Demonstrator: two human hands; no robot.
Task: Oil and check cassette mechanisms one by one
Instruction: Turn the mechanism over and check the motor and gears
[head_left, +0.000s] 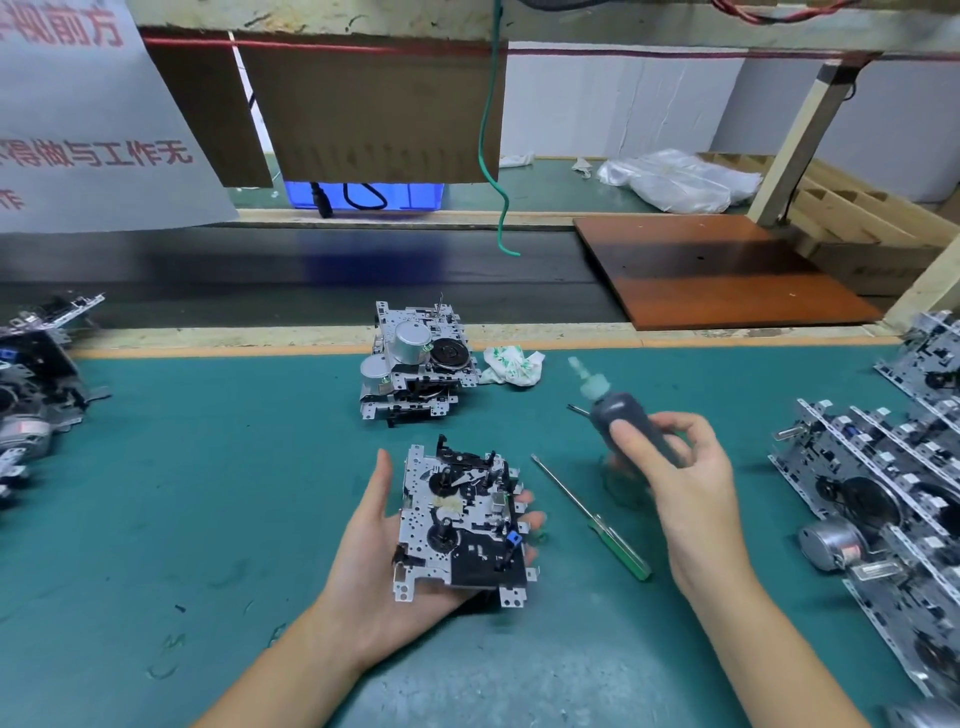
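A green mat (208, 493) covers the bench, a dark conveyor (311, 275) behind it; the left hand (374, 561) cradles a mechanism (462, 519) on flat fingers; the right hand (680, 483) grips an oil bottle (623, 415); a screwdriver (592, 519) lies between them.

On the surface (208, 493), a mechanism (462, 519) rests in the left hand (374, 561), with a screwdriver (592, 517) lying just right of it. The right hand (680, 483) holds an oil bottle (623, 415) beyond the screwdriver. Stacked mechanisms (415, 358) sit behind, more (883, 499) at far right.
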